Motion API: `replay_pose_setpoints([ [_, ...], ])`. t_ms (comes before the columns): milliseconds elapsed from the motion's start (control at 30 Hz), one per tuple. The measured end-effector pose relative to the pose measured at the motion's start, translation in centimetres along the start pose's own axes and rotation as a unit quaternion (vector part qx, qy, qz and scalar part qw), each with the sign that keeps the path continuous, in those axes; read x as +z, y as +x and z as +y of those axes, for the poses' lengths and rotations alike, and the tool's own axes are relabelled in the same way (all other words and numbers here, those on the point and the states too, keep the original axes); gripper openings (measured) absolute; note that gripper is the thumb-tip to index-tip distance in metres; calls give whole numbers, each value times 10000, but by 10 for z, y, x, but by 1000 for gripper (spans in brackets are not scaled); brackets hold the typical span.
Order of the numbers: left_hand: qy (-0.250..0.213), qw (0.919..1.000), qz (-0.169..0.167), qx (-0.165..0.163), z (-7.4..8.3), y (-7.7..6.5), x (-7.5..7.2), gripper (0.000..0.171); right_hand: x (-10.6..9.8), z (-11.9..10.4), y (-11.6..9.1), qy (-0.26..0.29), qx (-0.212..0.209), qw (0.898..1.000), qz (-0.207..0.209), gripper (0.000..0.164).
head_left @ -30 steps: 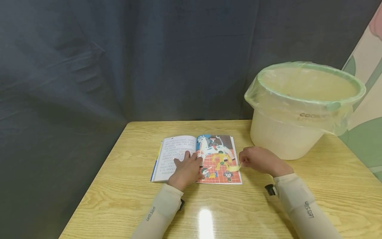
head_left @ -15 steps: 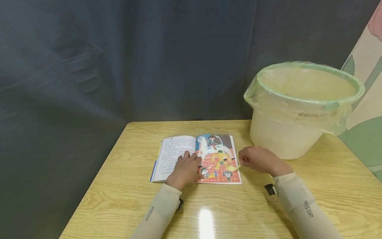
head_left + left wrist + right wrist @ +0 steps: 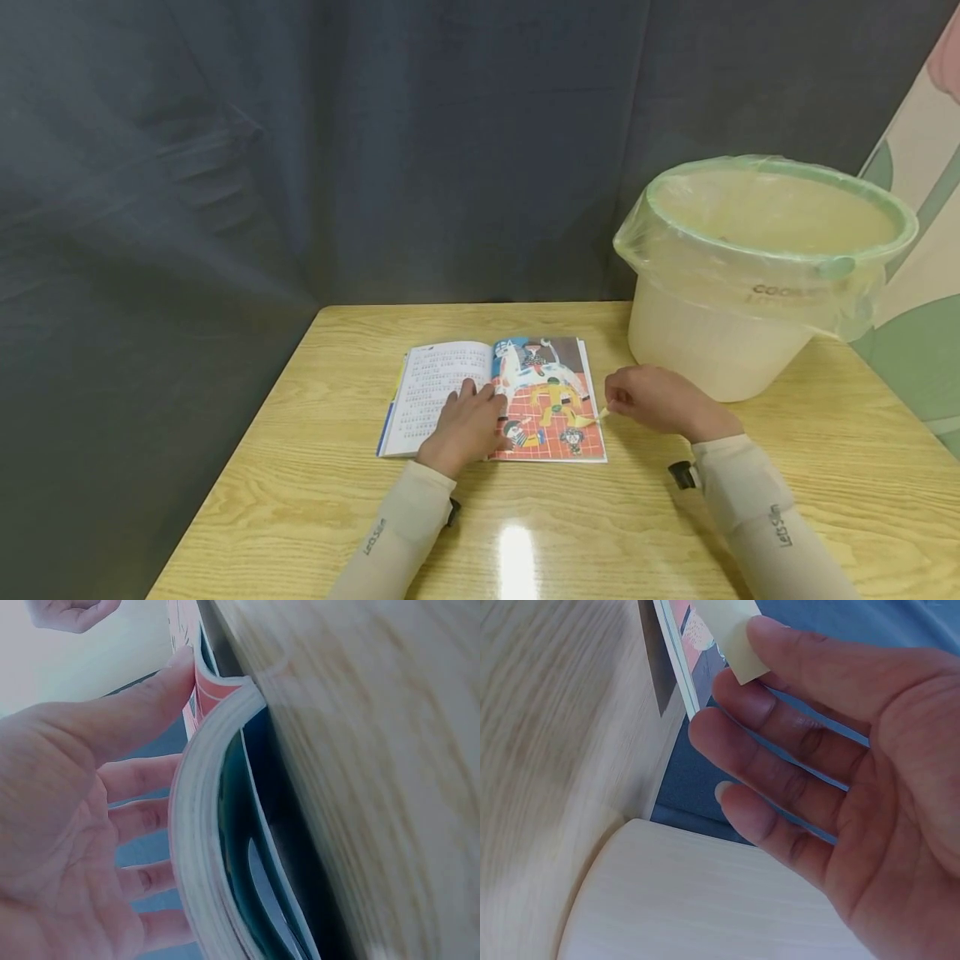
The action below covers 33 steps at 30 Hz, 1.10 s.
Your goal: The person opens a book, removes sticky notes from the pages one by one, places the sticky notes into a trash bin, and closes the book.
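An open picture book (image 3: 442, 371) lies on the table, with text on its left page and a colourful illustration on its right. My left hand (image 3: 467, 427) rests spread over the inner fold, its fingers fairly straight; in the left wrist view the thumb touches the illustrated page and the other fingers lie on the opposite page. At the book's right edge, my right hand (image 3: 667, 403) pinches the end of a pale yellow sticky note (image 3: 727, 634) between thumb and forefinger. The note's other end reaches over the illustration; whether it sticks to the page I cannot tell.
A large whitish bucket (image 3: 705, 350) lined with a thin yellowish bag (image 3: 697, 258) stands on the wooden table (image 3: 300, 500) behind my right hand. A dark curtain (image 3: 465, 150) hangs along the back and left edges of the table.
The sticky note looked wider and more bowed before; now it appears narrower, slanting up toward my right hand. That hand has shifted only slightly. My left hand stays on the book, its fingers closer together.
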<state>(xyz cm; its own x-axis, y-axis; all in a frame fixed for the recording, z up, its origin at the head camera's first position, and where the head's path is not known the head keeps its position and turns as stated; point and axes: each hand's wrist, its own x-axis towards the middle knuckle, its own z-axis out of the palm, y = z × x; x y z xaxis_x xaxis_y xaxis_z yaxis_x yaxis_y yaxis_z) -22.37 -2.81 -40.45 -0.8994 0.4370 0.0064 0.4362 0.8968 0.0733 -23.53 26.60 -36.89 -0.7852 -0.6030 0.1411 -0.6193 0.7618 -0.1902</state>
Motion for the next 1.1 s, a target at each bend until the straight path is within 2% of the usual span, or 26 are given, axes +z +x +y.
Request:
replay_pose_setpoints([
  [500,-139,9999,-30,-44,-1,1,2,44,-5,6,-4,-181,174,9995,193,23],
  [867,-50,10000,-34,-37,0,1,2,45,-9,6,-5,-267,347,9984,366,20],
  [1000,-85,9999,-56,-56,1,0,2,45,-9,7,-4,-337,464,9967,576,15],
  [1100,-121,9999,-76,-58,0,0,2,46,-11,7,-3,-418,502,9936,918,12],
])
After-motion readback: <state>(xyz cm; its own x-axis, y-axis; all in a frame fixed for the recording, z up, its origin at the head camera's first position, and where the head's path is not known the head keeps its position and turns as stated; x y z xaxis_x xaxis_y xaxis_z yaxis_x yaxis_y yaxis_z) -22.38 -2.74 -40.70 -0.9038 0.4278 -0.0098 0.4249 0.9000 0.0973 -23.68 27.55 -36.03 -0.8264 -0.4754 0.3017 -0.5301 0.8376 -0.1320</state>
